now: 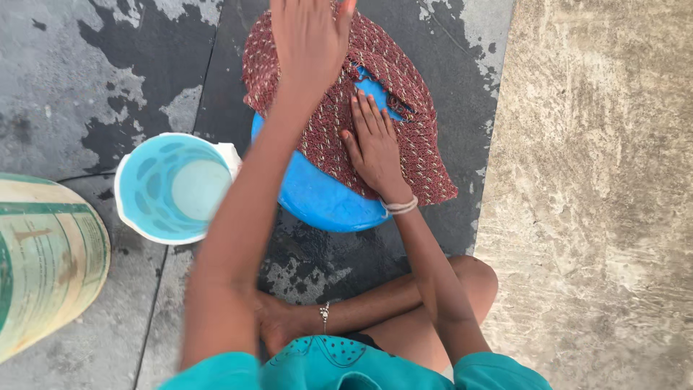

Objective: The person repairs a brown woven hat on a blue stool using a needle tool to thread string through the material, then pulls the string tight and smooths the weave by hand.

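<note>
Wet grey stone floor (pixel 86 72). Right hand (pixel 373 144) presses flat, fingers together, on red cloth (pixel 411 123) over blue basin (pixel 317 198); left hand (pixel 310 40), open, raised at twelve o'clock.

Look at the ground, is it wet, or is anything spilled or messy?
Yes. The dark floor is wet in big patches around the blue tub. The red patterned cloth is draped unevenly over it, hanging off one side. The right hand presses it flat; the left hand is raised above.
</note>
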